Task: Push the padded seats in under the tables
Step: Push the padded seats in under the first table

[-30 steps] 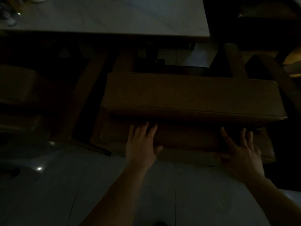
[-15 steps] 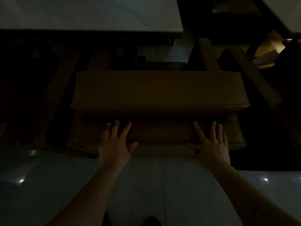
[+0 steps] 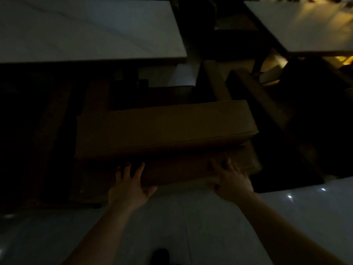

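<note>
Both hands, the left hand [image 3: 129, 188] and right hand [image 3: 232, 181], press spread-fingered against the padded seat [image 3: 164, 129], which sits short of the counter [image 3: 86, 31], not yet under it.

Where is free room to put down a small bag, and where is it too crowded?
Free: the pale rectangular tabletop at upper left, the second pale tabletop at upper right, and the glossy light floor near the arms. Crowded: the brown padded seat, with the left hand and right hand flat against its front.
</note>
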### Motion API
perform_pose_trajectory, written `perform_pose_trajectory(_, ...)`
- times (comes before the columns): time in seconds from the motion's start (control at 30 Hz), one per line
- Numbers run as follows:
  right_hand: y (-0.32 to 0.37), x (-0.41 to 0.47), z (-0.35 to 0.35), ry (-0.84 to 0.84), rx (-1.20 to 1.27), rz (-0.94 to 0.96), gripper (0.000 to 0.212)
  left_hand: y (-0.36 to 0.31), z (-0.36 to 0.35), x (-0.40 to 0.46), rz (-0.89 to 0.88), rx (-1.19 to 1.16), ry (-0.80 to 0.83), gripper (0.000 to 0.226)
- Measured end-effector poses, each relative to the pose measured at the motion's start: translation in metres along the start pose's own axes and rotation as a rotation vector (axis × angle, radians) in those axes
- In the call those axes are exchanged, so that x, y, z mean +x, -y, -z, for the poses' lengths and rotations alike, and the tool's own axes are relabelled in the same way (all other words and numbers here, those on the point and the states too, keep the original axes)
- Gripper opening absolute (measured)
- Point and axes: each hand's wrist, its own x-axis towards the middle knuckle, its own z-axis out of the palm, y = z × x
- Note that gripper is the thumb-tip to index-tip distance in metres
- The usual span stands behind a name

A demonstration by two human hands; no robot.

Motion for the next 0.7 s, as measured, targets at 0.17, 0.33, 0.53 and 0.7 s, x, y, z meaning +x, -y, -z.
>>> perform_pose_trajectory(0.17, -0.007, -0.038, -0.003, -0.014, 0.100, -0.013, 0.095, -0.052, 0.018, -0.024, -0.157, 0.041, -0.052, 0.086)
perform_pose_trajectory(0.33, -0.055, -0.073, 0.031, -0.061, 0.157, -0.069, 0.089, -0.139, 0.043, -0.031, -0.352, 0.035, 0.080, 0.093)
perform_pose_trajectory(0.53, -0.155, -0.115, 0.071, -0.165, 0.273, -0.195, 0.078, -0.267, 0.065, -0.059, -0.576, 0.129, 0.050, 0.089)
perform_pose_trajectory(0.7, -0.278, -0.171, 0.099, -0.251, 0.382, -0.287, 0.084, -0.403, 0.056, -0.103, -0.703, 0.155, -0.010, 0.088)
